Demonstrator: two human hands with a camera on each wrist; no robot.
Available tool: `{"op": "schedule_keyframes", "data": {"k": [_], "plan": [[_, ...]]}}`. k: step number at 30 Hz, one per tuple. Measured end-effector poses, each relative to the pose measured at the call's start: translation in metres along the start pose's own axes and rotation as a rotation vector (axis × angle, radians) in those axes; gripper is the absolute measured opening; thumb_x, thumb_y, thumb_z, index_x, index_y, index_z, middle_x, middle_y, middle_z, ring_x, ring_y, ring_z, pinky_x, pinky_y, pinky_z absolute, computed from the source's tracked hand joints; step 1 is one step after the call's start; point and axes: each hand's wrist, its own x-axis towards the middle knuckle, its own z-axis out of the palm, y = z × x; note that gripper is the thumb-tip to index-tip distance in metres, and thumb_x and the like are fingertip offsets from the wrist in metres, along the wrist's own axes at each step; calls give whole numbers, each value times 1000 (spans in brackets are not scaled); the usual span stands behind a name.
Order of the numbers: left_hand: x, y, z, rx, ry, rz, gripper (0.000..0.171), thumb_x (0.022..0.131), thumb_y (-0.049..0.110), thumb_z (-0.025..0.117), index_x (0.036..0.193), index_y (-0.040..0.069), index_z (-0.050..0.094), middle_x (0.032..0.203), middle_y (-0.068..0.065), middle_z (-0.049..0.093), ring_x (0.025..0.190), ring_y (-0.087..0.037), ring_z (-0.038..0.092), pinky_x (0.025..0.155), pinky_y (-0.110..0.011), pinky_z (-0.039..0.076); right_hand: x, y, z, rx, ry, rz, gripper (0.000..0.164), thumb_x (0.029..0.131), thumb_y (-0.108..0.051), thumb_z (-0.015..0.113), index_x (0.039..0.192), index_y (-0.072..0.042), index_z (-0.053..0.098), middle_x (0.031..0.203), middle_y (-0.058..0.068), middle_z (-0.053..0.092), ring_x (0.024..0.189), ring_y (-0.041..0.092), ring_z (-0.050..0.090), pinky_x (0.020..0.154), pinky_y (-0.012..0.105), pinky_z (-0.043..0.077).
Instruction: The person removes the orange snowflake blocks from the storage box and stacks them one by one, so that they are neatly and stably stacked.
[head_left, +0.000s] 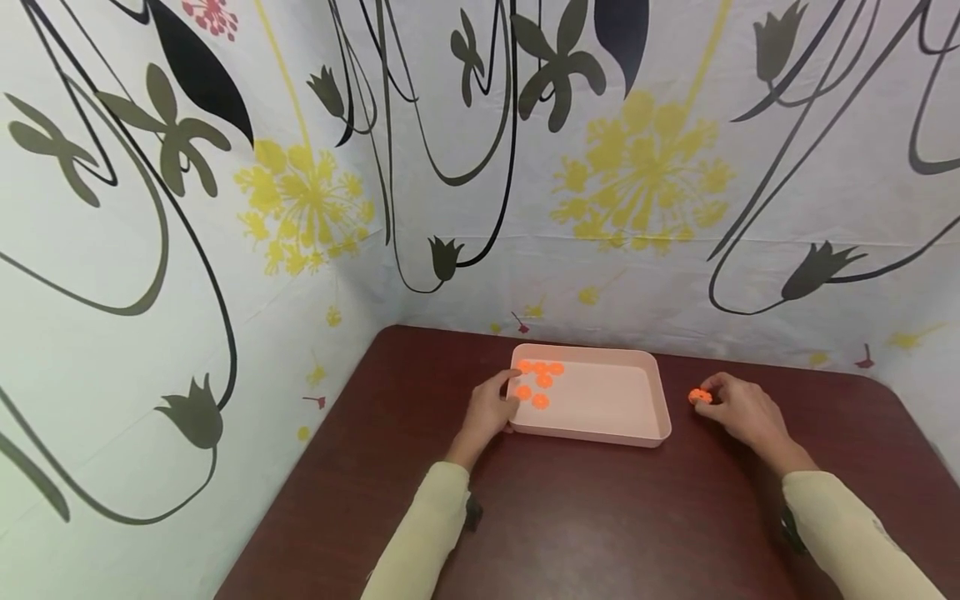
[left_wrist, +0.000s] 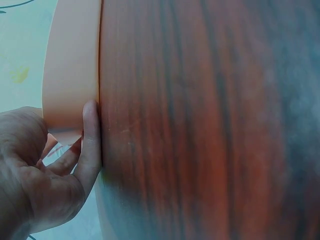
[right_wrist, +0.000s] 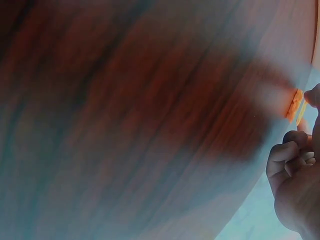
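Observation:
A shallow light-pink tray [head_left: 600, 400] lies on the dark wood-grain table. In its left part are several small orange scalloped discs [head_left: 541, 402]. My left hand [head_left: 489, 410] grips the tray's left end, with its thumb by the rim; the left wrist view shows the fingers of that hand [left_wrist: 47, 180] around the tray's corner [left_wrist: 70, 75]. To the right of the tray, my right hand [head_left: 746, 412] pinches an orange scalloped piece [head_left: 700, 397] between thumb and fingers, low over the table. In the right wrist view this orange piece [right_wrist: 294, 106] shows edge-on at the fingertips.
The reddish-brown table [head_left: 600, 517] has rounded far corners. White cloth [head_left: 480, 208] with a plant pattern hangs behind it and along its left side. Dark straps sit under both sleeves [head_left: 423, 521].

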Motion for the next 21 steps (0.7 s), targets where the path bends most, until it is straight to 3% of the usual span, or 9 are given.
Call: {"op": "schedule_keyframes", "data": {"k": [7,17,21], "plan": [[-1,1,-1,0,-1,2,52,100,4,62,149,23,60,98,-7,70,46,-17,52,44,-23,49,1,3,1,-4,-1,11,44,87,-34,80,114,-2,66,76,3,60,68,17,51,55,29,36],[-1,0,-1,-3,-13,12,53,100,3,62,150,22,59,105,-8,71,46,-17,54,44,-25,51,-3,2,1,4,1,3,49,89,-36,80,120,-1,65,79,5,60,69,18,51,55,30,36],[-1,0,-2,-9,-24,10,54,100,3,61,150,21,58,110,-9,70,47,-18,54,46,-26,53,-5,-3,-1,3,40,-24,52,91,-42,80,122,-2,66,81,4,60,71,17,52,56,29,37]]}}
